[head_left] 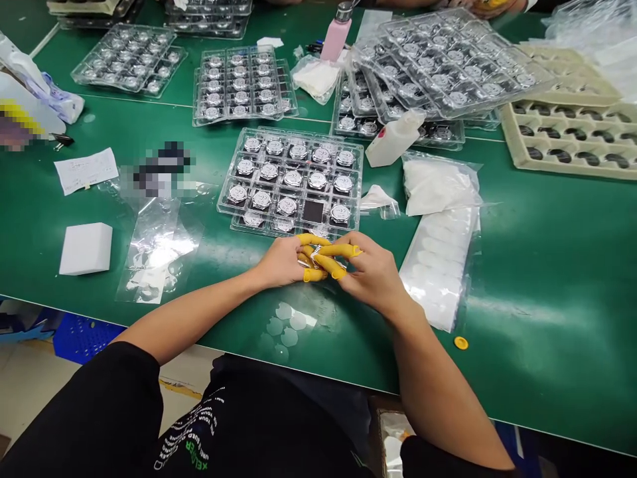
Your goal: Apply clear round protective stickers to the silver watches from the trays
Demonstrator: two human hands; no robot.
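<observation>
Yellow finger cots cover fingertips on both of my hands. My left hand (281,261) and my right hand (372,269) meet just in front of the nearest clear plastic tray (226,202). Pinched between their fingers is a small silver watch case (315,251), mostly hidden by the fingertips. Round silver watch cases (292,178) fill most slots of that tray, and one slot (314,211) in its front row shows only a dark square bottom. A second tray lies beneath it. Several clear round films (283,325) lie on the table below my hands.
A white block (85,249) and clear bags (158,249) lie left. White packets (438,259), a white bottle (395,138) and a loose yellow finger cot (461,342) are right. Stacked trays (448,63), a pink bottle (336,36) and beige trays (572,136) stand behind. Another person's hand (492,6) shows at the top.
</observation>
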